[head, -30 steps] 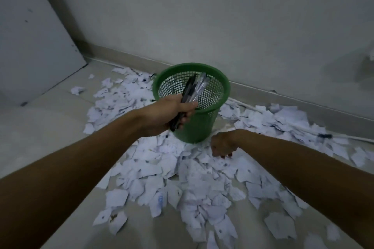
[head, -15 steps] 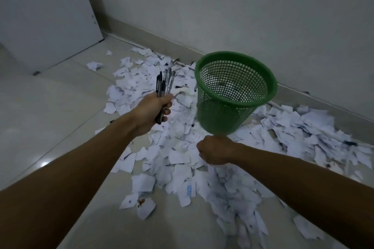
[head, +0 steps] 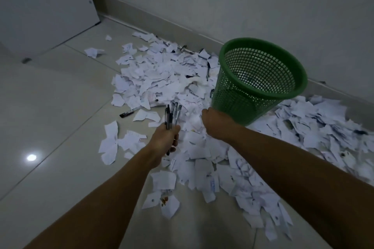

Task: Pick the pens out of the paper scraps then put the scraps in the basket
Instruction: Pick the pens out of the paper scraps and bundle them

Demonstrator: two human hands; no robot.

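- pale tiled floor meets the wall's skirting.
- left hand grips a bunch of pens.
- right hand, grip hidden, touches the tilted green basket.
- paper scraps spread beneath; a black marker lies at their left edge.

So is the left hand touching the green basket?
Apart. The head view shows the left hand, gripping pens, with scrap-covered floor between it and the green basket.

Both bare forearms reach forward, the left hand curled in a fist round a bundle of pens just left of the green basket, the right hand gripping that tilted basket's lower side.
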